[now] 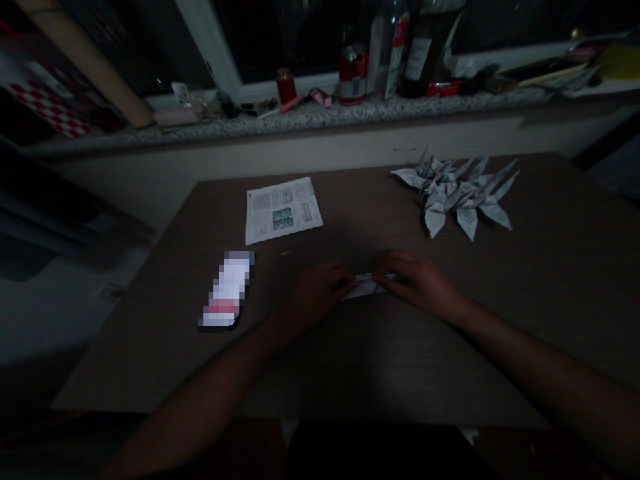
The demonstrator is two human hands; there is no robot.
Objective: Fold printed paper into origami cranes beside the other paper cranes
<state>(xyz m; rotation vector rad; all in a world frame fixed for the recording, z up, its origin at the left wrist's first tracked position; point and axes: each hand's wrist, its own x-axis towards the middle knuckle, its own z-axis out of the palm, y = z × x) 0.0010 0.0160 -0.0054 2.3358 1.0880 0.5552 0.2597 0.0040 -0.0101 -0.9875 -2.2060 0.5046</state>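
Observation:
A narrow folded piece of printed paper (pixel 366 286) lies low over the middle of the table, between my two hands. My left hand (pixel 321 288) pinches its left end, thumb and fingertips pressed together. On the other end my right hand (pixel 417 280) is closed, its fingertips at the paper's upper edge. Both hands partly hide the paper, so its full shape cannot be made out. Beyond my right hand sits a group of several folded paper cranes (pixel 457 190), made of similar printed paper. A flat printed sheet (pixel 284 210) rests farther back on the left.
A phone with a lit, blurred screen (pixel 227 290) lies on the brown table (pixel 165 347) left of my hands. Behind the table, a stone windowsill (pixel 250 125) bears a red can (pixel 353 75), a clear bottle (pixel 390 50), a dark bottle (pixel 423 57) and a small red jar (pixel 286 87).

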